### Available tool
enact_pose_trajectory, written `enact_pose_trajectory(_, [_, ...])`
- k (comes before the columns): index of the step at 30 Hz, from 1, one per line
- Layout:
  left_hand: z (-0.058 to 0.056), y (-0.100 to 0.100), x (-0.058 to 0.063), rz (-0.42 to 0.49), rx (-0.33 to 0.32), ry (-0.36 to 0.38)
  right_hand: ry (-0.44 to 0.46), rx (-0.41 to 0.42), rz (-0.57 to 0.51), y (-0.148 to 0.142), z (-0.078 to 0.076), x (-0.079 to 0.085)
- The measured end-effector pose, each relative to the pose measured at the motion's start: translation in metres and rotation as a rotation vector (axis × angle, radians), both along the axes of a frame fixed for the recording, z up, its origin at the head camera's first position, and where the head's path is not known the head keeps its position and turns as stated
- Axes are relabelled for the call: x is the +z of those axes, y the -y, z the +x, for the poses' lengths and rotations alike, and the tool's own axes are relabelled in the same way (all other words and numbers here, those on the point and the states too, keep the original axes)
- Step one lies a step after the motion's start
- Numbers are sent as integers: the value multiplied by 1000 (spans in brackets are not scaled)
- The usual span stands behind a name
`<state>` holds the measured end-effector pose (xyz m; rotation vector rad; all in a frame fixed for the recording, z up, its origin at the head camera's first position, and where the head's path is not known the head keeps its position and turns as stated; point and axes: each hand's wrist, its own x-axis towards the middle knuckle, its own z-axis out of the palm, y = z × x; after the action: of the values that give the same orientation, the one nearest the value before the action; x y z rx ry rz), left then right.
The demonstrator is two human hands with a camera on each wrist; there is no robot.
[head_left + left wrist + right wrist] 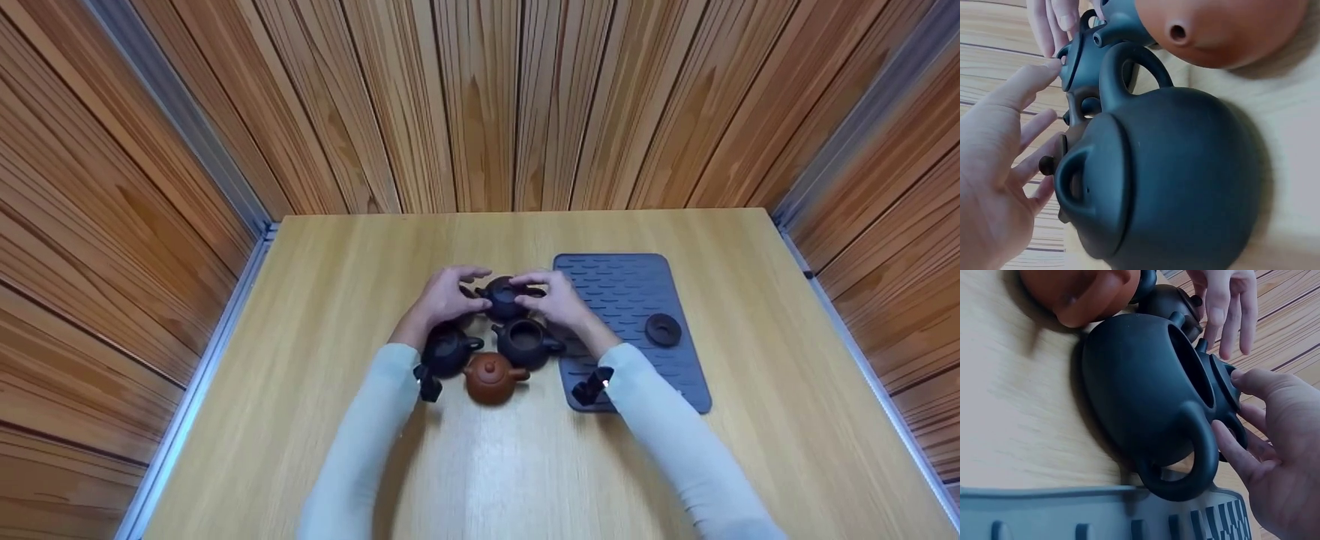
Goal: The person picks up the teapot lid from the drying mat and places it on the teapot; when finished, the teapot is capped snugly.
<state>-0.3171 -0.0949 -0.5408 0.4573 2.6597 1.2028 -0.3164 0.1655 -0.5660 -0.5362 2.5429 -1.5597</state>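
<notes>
My right hand (555,300) holds a small dark teapot (504,298) at the back of the group. One of its fingers reaches over the lid, and another lies beside the handle. At the spout side, my left hand (448,298) has its fingers loosely extended. Beneath the left hand stands a small brown teapot with a ball knob (1046,165), partly hidden by a larger black teapot (1185,174) in the left wrist view. In front of the held pot is a lidless dark teapot (1134,382), close to the right hand. A reddish-brown teapot (491,379) stands nearest me.
A grey ridged mat (615,281) lies on the right of the wooden table (337,300), under my right forearm. On it rests a dark round piece with a sunken middle (664,330). Wood-panelled walls (487,112) enclose the back and sides.
</notes>
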Motion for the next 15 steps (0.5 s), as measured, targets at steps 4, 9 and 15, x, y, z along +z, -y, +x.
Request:
enact_pose_trajectory(4, [8,3,2,34,1,-49,1,23,5,-3,1,0])
enact_pose_trajectory(9, [18,5,7,83,-20,-89,-8,31,-1,-9,1,1])
enact_pose_trajectory(15, [30,3,11,102,-71,-128,-35,28,9,-18,3,3])
